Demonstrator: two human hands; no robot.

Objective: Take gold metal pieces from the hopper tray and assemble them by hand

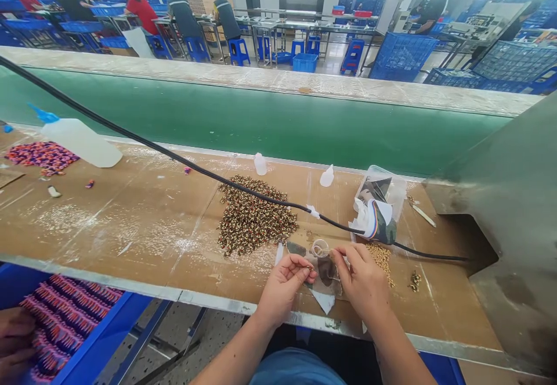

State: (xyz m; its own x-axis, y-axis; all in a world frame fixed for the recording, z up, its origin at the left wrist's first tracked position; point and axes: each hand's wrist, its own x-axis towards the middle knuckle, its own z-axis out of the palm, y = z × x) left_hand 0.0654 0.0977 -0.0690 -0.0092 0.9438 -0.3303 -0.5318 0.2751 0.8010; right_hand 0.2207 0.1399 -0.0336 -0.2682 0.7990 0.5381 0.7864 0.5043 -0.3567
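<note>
Over the front edge of the bench, my left hand (282, 286) pinches a tiny brownish piece between thumb and fingertips; its details are too small to make out. Close by on the right, my right hand (363, 280) is also closed in a pinch, with what it holds mostly hidden. Between and just beyond my fingers sits a small round clear cup (320, 248). Camouflage-patterned cloth (326, 269) lies beneath the cup. A heap of small brown-and-gold pieces (255, 216) spreads to the left, and tan beads (381, 262) lie beside my right hand.
A black cable (169, 153) crosses the bench. Small white bottles (260, 164) and a clear tub (398, 190) stand behind. At left are a large bottle (87, 143) and pink-purple pieces (41, 155); another person's hand (16, 338) is by a blue crate (100, 338). A metal housing (513, 199) stands right.
</note>
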